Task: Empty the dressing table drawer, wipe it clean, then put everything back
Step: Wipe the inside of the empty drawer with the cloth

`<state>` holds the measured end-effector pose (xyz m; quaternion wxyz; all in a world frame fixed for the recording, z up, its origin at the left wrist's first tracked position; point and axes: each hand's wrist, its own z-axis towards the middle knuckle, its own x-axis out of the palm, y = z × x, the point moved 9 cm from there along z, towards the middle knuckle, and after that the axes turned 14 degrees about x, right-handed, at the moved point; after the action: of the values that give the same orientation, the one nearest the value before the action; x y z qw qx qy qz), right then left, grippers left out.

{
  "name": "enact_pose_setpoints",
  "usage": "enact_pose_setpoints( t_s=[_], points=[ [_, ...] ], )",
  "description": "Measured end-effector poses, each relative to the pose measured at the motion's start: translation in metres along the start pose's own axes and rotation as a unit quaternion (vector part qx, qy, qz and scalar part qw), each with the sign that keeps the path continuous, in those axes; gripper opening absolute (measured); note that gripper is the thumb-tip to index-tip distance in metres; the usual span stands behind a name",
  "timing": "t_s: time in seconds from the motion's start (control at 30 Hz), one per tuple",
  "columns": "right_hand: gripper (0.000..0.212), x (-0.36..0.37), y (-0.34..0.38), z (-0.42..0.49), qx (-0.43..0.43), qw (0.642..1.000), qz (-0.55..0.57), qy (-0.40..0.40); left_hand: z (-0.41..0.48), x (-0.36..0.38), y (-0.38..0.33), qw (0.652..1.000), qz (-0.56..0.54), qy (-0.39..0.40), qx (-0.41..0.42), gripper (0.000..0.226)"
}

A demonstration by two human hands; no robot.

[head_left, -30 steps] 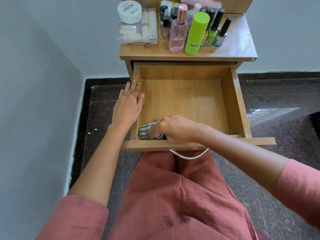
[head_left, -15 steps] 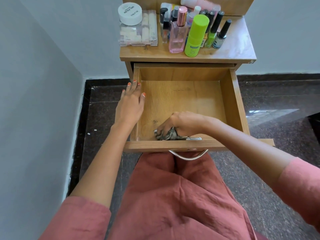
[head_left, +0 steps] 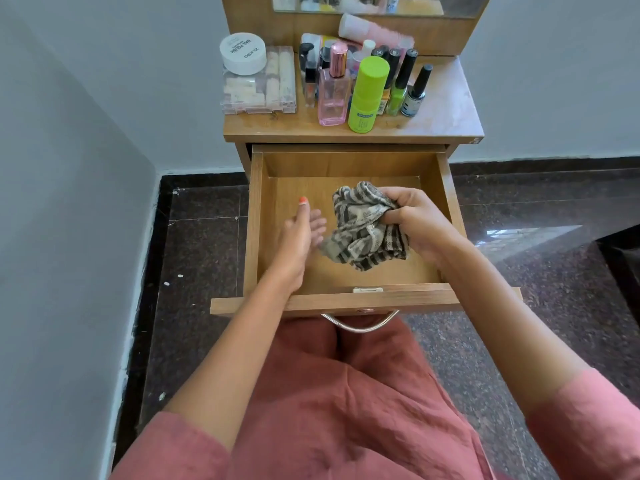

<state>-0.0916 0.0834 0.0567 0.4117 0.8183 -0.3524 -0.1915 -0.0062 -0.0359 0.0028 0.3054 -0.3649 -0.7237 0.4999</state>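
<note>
The wooden drawer (head_left: pixel 446 188) stands pulled out, with nothing lying on its bottom. My right hand (head_left: pixel 415 220) grips a crumpled striped grey cloth (head_left: pixel 360 226) and holds it lifted over the middle of the drawer. My left hand (head_left: pixel 298 233) hovers inside the drawer at the left, just beside the cloth, fingers loose and somewhat blurred. On the dressing table top (head_left: pixel 446 119) stand the cosmetics: a green bottle (head_left: pixel 367 95), a pink perfume bottle (head_left: pixel 334 91), nail polish bottles (head_left: pixel 415 91), a clear box (head_left: pixel 259 88) with a white jar (head_left: pixel 242 51) on it.
A mirror (head_left: pixel 381 3) rises behind the cosmetics. Grey walls close in on the left and behind. Dark stone floor (head_left: pixel 194 237) lies on both sides of the table. My lap in red fabric (head_left: pixel 346 393) sits under the drawer's metal handle (head_left: pixel 358 325).
My right hand has lifted the cloth from the drawer's front left corner up to its middle. My left hand has left the drawer's left wall and moved inside toward the cloth.
</note>
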Motion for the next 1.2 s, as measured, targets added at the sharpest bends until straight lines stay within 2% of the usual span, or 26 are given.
enact_pose_setpoints(
  t_s=[0.07, 0.17, 0.23, 0.33, 0.43, 0.53, 0.6, 0.73, 0.8, 0.9, 1.0, 1.07, 1.13, 1.2],
  points=[
    [0.037, -0.005, 0.008, -0.002, -0.020, 0.999, 0.017, -0.036, -0.008, 0.015, -0.004, 0.999, 0.003, 0.037, 0.003, 0.057],
    [0.035, -0.010, 0.019, -0.007, -0.047, 0.996, 0.008, -0.080, -0.014, 0.031, -0.014, 0.979, 0.142, 0.137, 0.057, 0.054],
    [0.035, -0.016, 0.023, -0.008, -0.047, 0.994, 0.015, -0.099, -0.012, 0.035, -0.021, 0.956, 0.215, 0.170, 0.109, 0.046],
    [0.031, -0.022, 0.025, -0.009, -0.042, 0.992, 0.034, -0.114, -0.005, 0.036, -0.028, 0.924, 0.297, 0.170, 0.168, 0.037],
    [0.027, -0.021, 0.028, -0.011, -0.061, 0.989, 0.010, -0.134, -0.002, 0.036, -0.038, 0.906, 0.337, 0.129, 0.223, 0.017],
    [0.031, -0.018, 0.035, -0.015, -0.104, 0.972, -0.105, -0.183, -0.003, 0.031, -0.054, 0.908, 0.321, 0.067, 0.262, 0.024],
    [0.037, -0.015, 0.035, -0.016, -0.100, 0.956, -0.166, -0.221, -0.002, 0.028, -0.058, 0.919, 0.284, 0.046, 0.269, 0.026],
    [0.039, 0.003, 0.035, -0.025, -0.099, 0.913, -0.258, -0.299, 0.002, 0.029, -0.038, 0.983, 0.090, 0.034, 0.159, 0.025],
    [0.044, 0.018, 0.032, -0.025, -0.102, 0.899, -0.297, -0.306, -0.002, 0.035, -0.035, 0.993, 0.013, 0.036, 0.114, 0.027],
    [0.059, 0.045, 0.025, -0.019, -0.120, 0.900, -0.317, -0.275, -0.006, 0.042, -0.039, 0.991, -0.072, 0.051, 0.104, 0.030],
    [0.064, 0.060, 0.020, -0.016, -0.129, 0.928, -0.278, -0.213, -0.007, 0.038, -0.044, 0.987, -0.109, 0.043, 0.109, 0.024],
    [0.062, 0.051, 0.022, -0.021, -0.135, 0.961, -0.155, -0.184, -0.004, 0.028, -0.042, 0.990, -0.099, 0.018, 0.097, 0.021],
    [0.050, 0.027, 0.028, -0.034, -0.168, 0.963, -0.023, -0.211, -0.003, 0.023, -0.041, 0.994, -0.072, 0.007, 0.087, 0.020],
    [0.036, -0.002, 0.027, -0.042, -0.177, 0.944, 0.033, -0.275, -0.001, 0.021, -0.043, 0.995, -0.060, 0.008, 0.081, 0.022]
  ],
)
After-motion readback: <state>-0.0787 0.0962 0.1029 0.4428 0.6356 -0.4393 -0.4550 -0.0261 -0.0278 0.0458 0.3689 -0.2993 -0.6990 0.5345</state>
